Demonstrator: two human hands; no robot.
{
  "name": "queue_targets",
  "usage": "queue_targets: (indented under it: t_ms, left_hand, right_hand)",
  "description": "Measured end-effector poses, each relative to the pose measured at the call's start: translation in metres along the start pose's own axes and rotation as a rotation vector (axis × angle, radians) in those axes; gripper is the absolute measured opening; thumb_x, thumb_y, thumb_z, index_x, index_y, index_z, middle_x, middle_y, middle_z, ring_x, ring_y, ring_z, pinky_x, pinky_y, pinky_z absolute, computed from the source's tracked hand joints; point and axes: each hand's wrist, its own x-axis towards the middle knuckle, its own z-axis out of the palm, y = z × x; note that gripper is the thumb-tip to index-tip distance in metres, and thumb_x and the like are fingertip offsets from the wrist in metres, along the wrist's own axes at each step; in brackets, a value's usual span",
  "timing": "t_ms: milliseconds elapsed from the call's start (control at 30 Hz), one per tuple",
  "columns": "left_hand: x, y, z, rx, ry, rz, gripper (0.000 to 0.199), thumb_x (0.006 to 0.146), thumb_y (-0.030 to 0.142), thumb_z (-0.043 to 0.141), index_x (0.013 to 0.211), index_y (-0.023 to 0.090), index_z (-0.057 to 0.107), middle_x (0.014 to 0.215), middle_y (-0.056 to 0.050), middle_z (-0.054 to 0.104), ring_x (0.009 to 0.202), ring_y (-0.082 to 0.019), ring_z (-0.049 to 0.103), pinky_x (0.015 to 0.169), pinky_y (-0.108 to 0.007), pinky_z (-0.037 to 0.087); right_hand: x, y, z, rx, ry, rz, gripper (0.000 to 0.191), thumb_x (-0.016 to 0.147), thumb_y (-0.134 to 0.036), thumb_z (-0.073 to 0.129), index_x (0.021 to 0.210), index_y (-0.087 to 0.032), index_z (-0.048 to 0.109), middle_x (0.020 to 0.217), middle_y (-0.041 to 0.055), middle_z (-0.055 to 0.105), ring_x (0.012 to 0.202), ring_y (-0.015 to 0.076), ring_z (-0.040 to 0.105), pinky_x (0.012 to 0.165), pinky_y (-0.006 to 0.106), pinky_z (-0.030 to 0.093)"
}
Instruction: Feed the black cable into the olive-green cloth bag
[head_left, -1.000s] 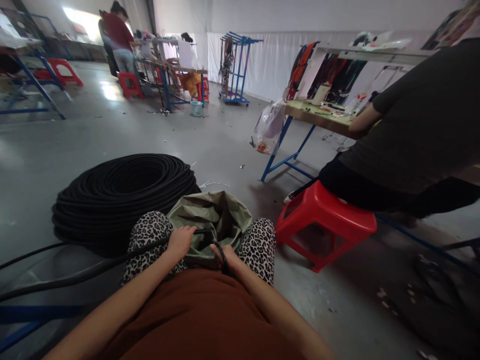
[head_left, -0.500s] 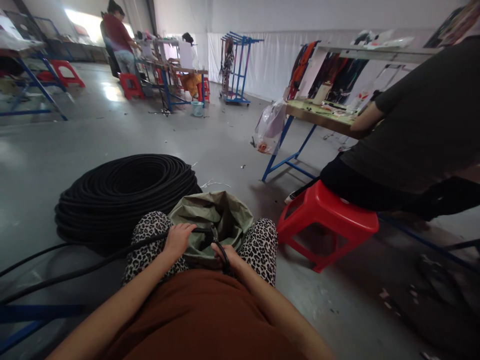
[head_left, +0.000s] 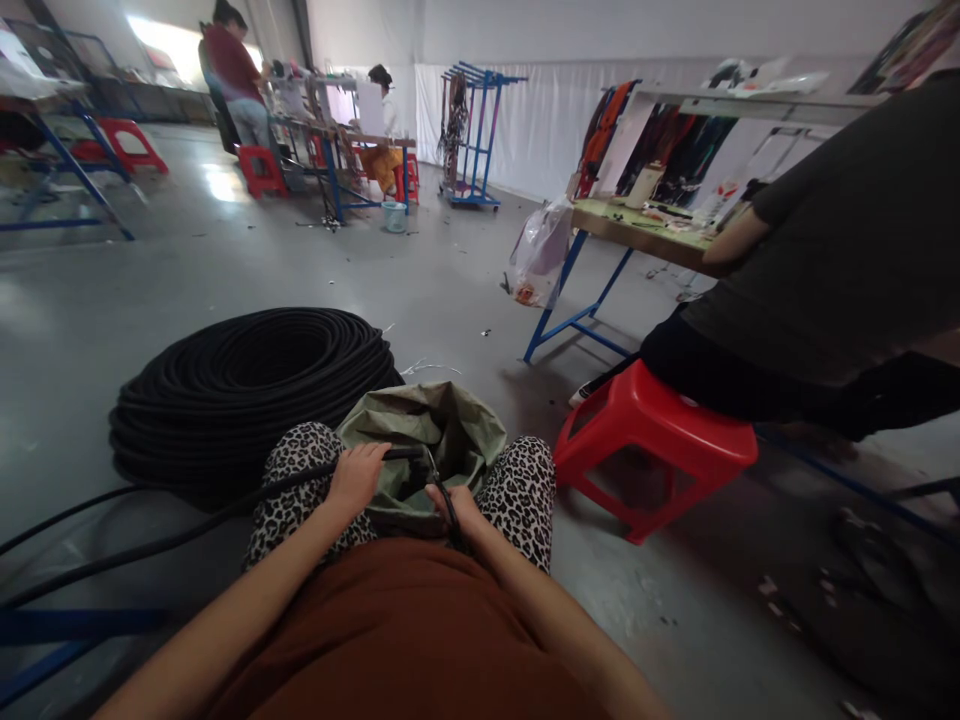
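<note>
My left hand (head_left: pixel 357 480) is wrapped round a thick black cord (head_left: pixel 225 518), which runs in from the lower left across my thigh. The cord's free end sticks out past my fingers, over an open olive-green sack (head_left: pixel 465 408) standing between my knees. In my right hand (head_left: pixel 466 512) are dark-handled scissors (head_left: pixel 447 500), with their blades up at the cord's end. Whether the blades touch the cord is too small to tell. Left of the sack, a large coil of black cord (head_left: pixel 225 420) lies on the floor.
Close on my right, a co-worker in a dark shirt (head_left: pixel 840 240) sits on a red stool (head_left: pixel 660 430) at a workbench (head_left: pixel 637 228). A plastic bag (head_left: pixel 538 255) hangs from the bench. A blue rack (head_left: pixel 480 140) and other workers stand or sit farther back.
The cord's end has risen slightly and reaches a little farther right. My right hand and the scissors have shifted slightly. A far worker's head and upper body now show more behind the back table.
</note>
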Motion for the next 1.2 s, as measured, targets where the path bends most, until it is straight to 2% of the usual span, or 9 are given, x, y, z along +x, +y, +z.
queue_targets:
  t_ms: [100, 300, 633, 967, 1200]
  left_hand:
    - [0.001, 0.001, -0.002, 0.004, 0.008, -0.007, 0.037, 0.089, 0.016, 0.043, 0.119, 0.016, 0.065, 0.115, -0.013, 0.07, 0.106, -0.026, 0.063, 0.091, -0.039, 0.046]
    - [0.002, 0.003, -0.004, -0.003, -0.008, -0.041, 0.038, 0.091, 0.02, 0.042, 0.121, 0.016, 0.065, 0.113, -0.013, 0.071, 0.1, -0.025, 0.066, 0.089, -0.038, 0.048]
    - [0.002, 0.016, -0.005, -0.016, -0.034, -0.047, 0.037, 0.094, 0.022, 0.042, 0.124, 0.016, 0.062, 0.116, -0.011, 0.071, 0.103, -0.023, 0.066, 0.088, -0.033, 0.048]
    - [0.0, 0.015, 0.002, -0.023, -0.038, -0.04, 0.035, 0.093, 0.021, 0.044, 0.122, 0.017, 0.064, 0.114, -0.011, 0.072, 0.102, -0.022, 0.066, 0.088, -0.033, 0.047]
    - [-0.001, 0.015, 0.005, -0.029, -0.055, -0.044, 0.035, 0.093, 0.021, 0.044, 0.121, 0.018, 0.063, 0.112, -0.011, 0.071, 0.101, -0.022, 0.065, 0.088, -0.033, 0.047]
  right_hand:
    - [0.0, -0.002, 0.0, 0.063, 0.017, 0.059, 0.044, 0.092, -0.044, 0.059, 0.06, -0.017, 0.049, 0.041, -0.0042, 0.042, 0.034, 0.0081, 0.041, 0.035, 0.018, 0.032]
    - [0.002, -0.006, 0.003, 0.228, -0.038, 0.149, 0.042, 0.091, -0.052, 0.059, 0.072, -0.015, 0.052, 0.05, -0.0039, 0.049, 0.038, 0.0073, 0.046, 0.041, 0.018, 0.041]
    - [0.012, 0.008, 0.005, 0.193, -0.142, 0.042, 0.043, 0.09, -0.056, 0.058, 0.078, -0.014, 0.056, 0.058, -0.002, 0.057, 0.043, 0.0083, 0.053, 0.047, 0.019, 0.045]
    - [0.016, 0.016, 0.007, 0.169, -0.162, -0.049, 0.046, 0.091, -0.057, 0.056, 0.078, -0.014, 0.056, 0.058, -0.0013, 0.057, 0.047, 0.0089, 0.053, 0.05, 0.02, 0.044]
    - [0.011, 0.011, 0.006, 0.155, -0.155, -0.036, 0.041, 0.092, -0.053, 0.057, 0.079, -0.015, 0.056, 0.057, -0.0016, 0.056, 0.047, 0.0097, 0.053, 0.048, 0.019, 0.043]
